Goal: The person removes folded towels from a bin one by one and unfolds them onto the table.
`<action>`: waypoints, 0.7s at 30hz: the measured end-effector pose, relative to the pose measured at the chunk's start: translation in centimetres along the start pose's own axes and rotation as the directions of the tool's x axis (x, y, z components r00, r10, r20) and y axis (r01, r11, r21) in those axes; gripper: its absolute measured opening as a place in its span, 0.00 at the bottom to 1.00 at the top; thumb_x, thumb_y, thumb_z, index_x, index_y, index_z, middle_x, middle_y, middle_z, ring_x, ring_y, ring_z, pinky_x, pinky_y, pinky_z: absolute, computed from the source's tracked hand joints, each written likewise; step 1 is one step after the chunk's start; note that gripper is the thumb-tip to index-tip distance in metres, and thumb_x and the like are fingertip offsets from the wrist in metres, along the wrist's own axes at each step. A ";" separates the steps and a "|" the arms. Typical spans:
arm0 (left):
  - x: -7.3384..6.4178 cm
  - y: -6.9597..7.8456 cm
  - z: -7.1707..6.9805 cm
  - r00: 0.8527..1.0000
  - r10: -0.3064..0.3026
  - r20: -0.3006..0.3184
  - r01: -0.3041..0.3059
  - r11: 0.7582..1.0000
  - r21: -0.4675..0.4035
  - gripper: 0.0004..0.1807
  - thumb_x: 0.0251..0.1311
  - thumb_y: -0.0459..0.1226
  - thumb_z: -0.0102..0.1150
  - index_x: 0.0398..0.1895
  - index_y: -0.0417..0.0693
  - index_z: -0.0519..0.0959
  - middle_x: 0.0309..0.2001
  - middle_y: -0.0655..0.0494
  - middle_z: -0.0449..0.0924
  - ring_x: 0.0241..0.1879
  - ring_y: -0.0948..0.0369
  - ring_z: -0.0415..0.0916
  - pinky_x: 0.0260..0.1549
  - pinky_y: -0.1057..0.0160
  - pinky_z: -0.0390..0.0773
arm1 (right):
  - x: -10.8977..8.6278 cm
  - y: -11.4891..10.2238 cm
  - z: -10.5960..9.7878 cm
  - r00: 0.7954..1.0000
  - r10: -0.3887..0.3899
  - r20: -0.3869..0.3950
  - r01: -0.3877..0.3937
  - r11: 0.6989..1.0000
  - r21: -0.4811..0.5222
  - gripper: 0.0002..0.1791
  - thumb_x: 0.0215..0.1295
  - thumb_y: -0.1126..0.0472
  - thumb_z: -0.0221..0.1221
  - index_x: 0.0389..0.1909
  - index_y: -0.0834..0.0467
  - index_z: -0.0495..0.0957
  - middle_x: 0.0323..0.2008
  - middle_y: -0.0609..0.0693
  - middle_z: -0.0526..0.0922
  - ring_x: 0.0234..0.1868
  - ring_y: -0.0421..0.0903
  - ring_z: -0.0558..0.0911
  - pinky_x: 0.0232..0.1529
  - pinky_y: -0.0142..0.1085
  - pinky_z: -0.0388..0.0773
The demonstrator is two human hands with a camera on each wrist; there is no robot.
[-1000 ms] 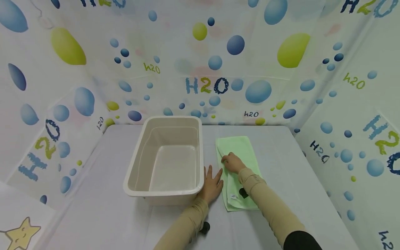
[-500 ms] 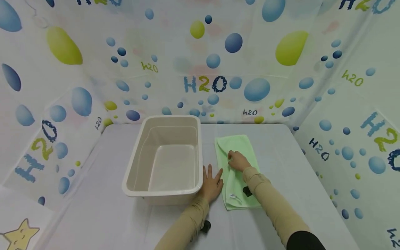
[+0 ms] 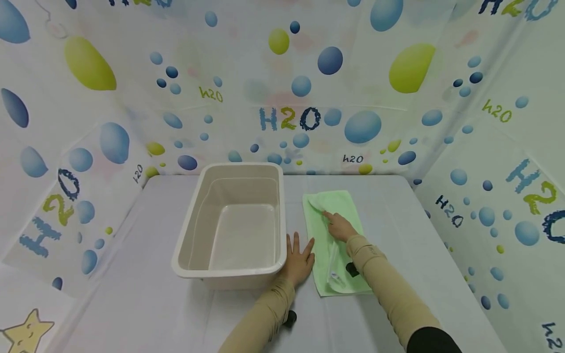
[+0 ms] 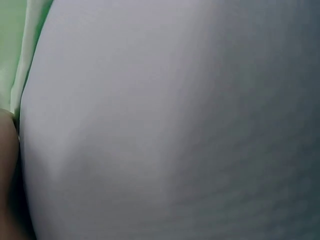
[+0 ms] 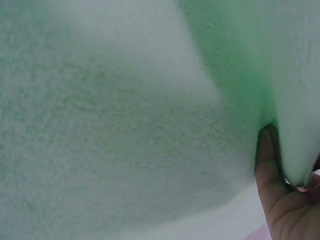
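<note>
A light green towel (image 3: 340,200) lies folded lengthwise on the table, right of the beige plastic basin (image 3: 229,273). My right hand (image 3: 341,227) pinches the towel's upper layer near its left side and lifts it into a raised fold. In the right wrist view, the fingers (image 5: 270,172) are on both sides of the cloth (image 5: 300,100). My left hand (image 3: 298,264) lies with fingers spread between the basin's right side and the towel's left edge. Only a sliver of that hand (image 4: 7,165) shows in the left wrist view, beside the green cloth.
The basin stands left of the towel on a white-covered table (image 3: 150,264). A white tag (image 3: 336,278) shows at the towel's near end. Printed curtains (image 3: 247,73) with blue and green bubbles hang behind the table and at both sides.
My right hand has moved slightly to the right with the pinched cloth, drawing the upper layer rightward and turning the tag. The left hand has stayed in place.
</note>
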State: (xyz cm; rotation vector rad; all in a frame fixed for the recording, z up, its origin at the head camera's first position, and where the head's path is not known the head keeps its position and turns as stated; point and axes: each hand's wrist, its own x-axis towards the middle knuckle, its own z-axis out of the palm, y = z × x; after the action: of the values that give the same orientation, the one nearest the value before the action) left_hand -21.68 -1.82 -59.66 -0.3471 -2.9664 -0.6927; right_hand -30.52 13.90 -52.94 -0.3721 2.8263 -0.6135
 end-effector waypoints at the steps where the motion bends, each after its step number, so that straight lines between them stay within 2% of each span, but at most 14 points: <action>1: 0.0 0.0 0.0 1.000 -0.004 0.005 0.004 1.000 -0.006 0.24 0.64 0.47 0.35 0.63 0.60 0.59 0.67 0.35 0.43 0.65 0.35 0.34 0.63 0.42 0.41 | 0.0 -0.2 0.1 1.000 0.011 0.002 -0.011 1.000 0.003 0.25 0.65 0.64 0.38 0.64 0.52 0.56 0.53 0.64 0.68 0.42 0.54 0.74 0.38 0.43 0.70; 6: -0.1 -0.2 0.2 1.000 -0.014 0.026 0.015 1.000 -0.022 0.24 0.64 0.47 0.34 0.64 0.61 0.58 0.67 0.35 0.41 0.66 0.36 0.31 0.63 0.42 0.40 | 0.2 -0.6 0.6 1.000 0.028 0.008 -0.028 0.999 -0.041 0.29 0.65 0.58 0.44 0.66 0.50 0.50 0.51 0.65 0.68 0.35 0.53 0.75 0.33 0.42 0.72; 8: -0.1 -0.2 0.4 0.999 -0.013 0.033 0.014 1.000 -0.016 0.24 0.64 0.47 0.34 0.64 0.61 0.57 0.67 0.35 0.41 0.66 0.36 0.30 0.63 0.42 0.39 | 0.3 -0.7 0.7 1.000 0.026 0.007 -0.026 0.997 -0.072 0.31 0.63 0.61 0.47 0.66 0.48 0.50 0.48 0.64 0.69 0.29 0.50 0.74 0.28 0.38 0.71; 11: -0.1 -0.3 0.6 0.999 -0.014 0.034 0.015 1.000 -0.007 0.24 0.64 0.48 0.33 0.65 0.62 0.56 0.67 0.36 0.40 0.66 0.37 0.30 0.63 0.42 0.38 | 0.4 -1.0 0.7 1.000 0.010 0.018 -0.008 0.996 -0.094 0.36 0.57 0.70 0.49 0.65 0.45 0.52 0.45 0.63 0.70 0.22 0.46 0.69 0.20 0.33 0.65; 16: 0.1 -0.3 0.3 1.000 -0.019 0.020 0.020 1.000 -0.024 0.24 0.64 0.48 0.33 0.64 0.63 0.56 0.68 0.38 0.40 0.66 0.37 0.30 0.62 0.41 0.38 | 0.7 -1.5 0.0 0.999 -0.039 0.030 0.042 0.993 -0.112 0.38 0.51 0.75 0.52 0.63 0.47 0.57 0.43 0.63 0.72 0.20 0.45 0.67 0.18 0.30 0.63; 21: 0.0 -0.2 0.1 0.999 -0.019 0.032 0.020 0.998 -0.057 0.24 0.64 0.47 0.34 0.64 0.61 0.56 0.68 0.37 0.39 0.66 0.37 0.29 0.62 0.40 0.39 | 1.0 -1.4 -0.4 0.999 -0.011 0.043 0.013 0.998 -0.065 0.36 0.50 0.74 0.48 0.62 0.47 0.58 0.38 0.59 0.77 0.17 0.43 0.63 0.15 0.29 0.60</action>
State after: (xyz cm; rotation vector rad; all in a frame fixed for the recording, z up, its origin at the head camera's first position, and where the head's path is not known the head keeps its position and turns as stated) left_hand -21.74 -1.93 -59.79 -0.3366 -2.9884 -0.7833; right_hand -31.30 12.55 -52.13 -0.4092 2.8103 -0.5106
